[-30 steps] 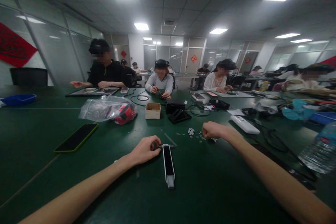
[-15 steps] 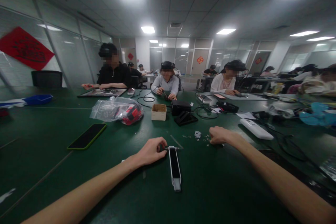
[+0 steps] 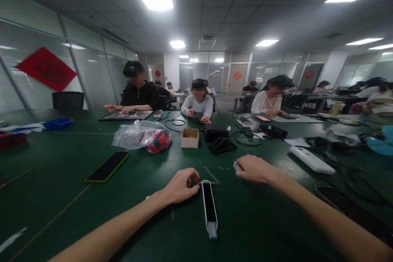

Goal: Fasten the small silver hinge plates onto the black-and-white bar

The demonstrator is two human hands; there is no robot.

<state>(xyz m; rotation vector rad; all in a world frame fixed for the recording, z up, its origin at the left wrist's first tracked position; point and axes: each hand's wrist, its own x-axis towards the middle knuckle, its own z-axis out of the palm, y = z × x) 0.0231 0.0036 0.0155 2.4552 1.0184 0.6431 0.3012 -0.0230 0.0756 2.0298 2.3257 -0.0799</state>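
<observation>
My left hand (image 3: 183, 187) rests on the green table, finger and thumb curled together at the left end of a thin metal rod (image 3: 200, 182). This rod crosses the far end of a long, narrow device (image 3: 210, 206) with a black face, white frame and grey near end, lying lengthwise before me. To the right, my right hand (image 3: 253, 168) is closed, knuckles up and fingertips down at the table. A small grey metal bracket (image 3: 235, 166) shows just beside its fingers. What those fingertips pinch, if anything, is hidden behind the hand.
A green-edged phone (image 3: 108, 166) lies left. Beyond are a plastic bag (image 3: 129, 135) with something red and black, a small open box (image 3: 189, 138) and a black stand (image 3: 222, 145). A white oblong device (image 3: 311, 159) and cables are right. Several people sit across the table.
My right hand has shifted left over the small loose rings, which it now covers, and up to the bracket. My left hand stays at the rod. The view has tilted up slightly.
</observation>
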